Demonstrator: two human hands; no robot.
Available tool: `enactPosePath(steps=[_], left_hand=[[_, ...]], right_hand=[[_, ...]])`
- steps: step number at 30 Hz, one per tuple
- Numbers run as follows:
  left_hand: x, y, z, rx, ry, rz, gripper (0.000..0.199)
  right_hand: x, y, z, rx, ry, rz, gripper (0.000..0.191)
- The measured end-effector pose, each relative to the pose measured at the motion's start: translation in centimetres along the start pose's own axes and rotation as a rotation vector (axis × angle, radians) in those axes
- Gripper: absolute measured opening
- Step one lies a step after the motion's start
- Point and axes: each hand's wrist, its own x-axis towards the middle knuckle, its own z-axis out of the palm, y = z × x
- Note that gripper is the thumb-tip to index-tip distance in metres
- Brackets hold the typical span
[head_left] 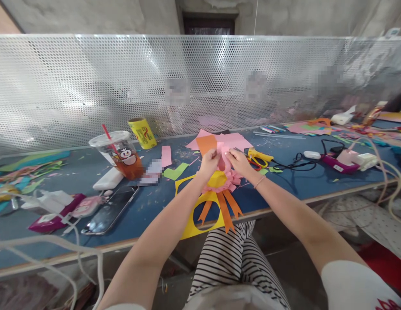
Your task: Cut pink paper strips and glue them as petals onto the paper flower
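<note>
Between my two hands is a pink paper strip (pixel 222 151), pinched at both sides above the table. My left hand (pixel 210 162) grips its left side with closed fingers. On the right side, my right hand (pixel 236 159) pinches the same strip. Just below them lies a paper rosette (pixel 231 181) with pink folded edging, a yellow centre and orange ribbon tails (pixel 228 213). A yellow paper sheet (pixel 184 232) with round holes cut out lies under it and overhangs the table's front edge. Behind my hands are pink sheets (pixel 240 140) and an orange piece (pixel 205 144).
Yellow-handled scissors (pixel 261 156) lie right of my hands. To the left stand a drink cup (pixel 129 159) with a straw, a yellow can (pixel 143 133) and a phone (pixel 111 210). Purple power strips (pixel 340 165) with cables sit at both sides. A perforated metal screen (pixel 122 82) runs behind.
</note>
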Motion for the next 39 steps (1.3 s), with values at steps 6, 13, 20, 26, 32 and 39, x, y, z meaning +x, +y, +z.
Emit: enactPosePath(steps=[6,13,20,26,32,39], left_hand=[[-0.1,-0.3,-0.2,0.142,-0.157,0.018,0.015],[0.1,-0.9,-0.2,0.125,-0.204,0.001,0.013],[0.1,-0.8,-0.2,0.173,-0.247,0.075,0.009],[0.2,-0.8,-0.2,0.219,-0.288,0.12,0.016],[0.1,-1.1,-0.1,0.166,-0.306,0.122,0.02],[0.2,-1.3,-0.1,0.161,-0.298,0.143,0.016]], right_hand=[[0.1,0.5,0.0,-0.024,0.059,-0.017,0.033],[0.1,0.7,0.0,-0.061,0.031,-0.035,0.034],[0.2,0.7,0.1,-0.077,0.043,-0.039,0.034],[0.2,0.8,0.2,-0.073,0.044,-0.021,0.034],[0.2,0.7,0.1,-0.059,0.059,0.016,0.033],[0.3,0.8,0.1,-0.054,0.073,0.068,0.037]])
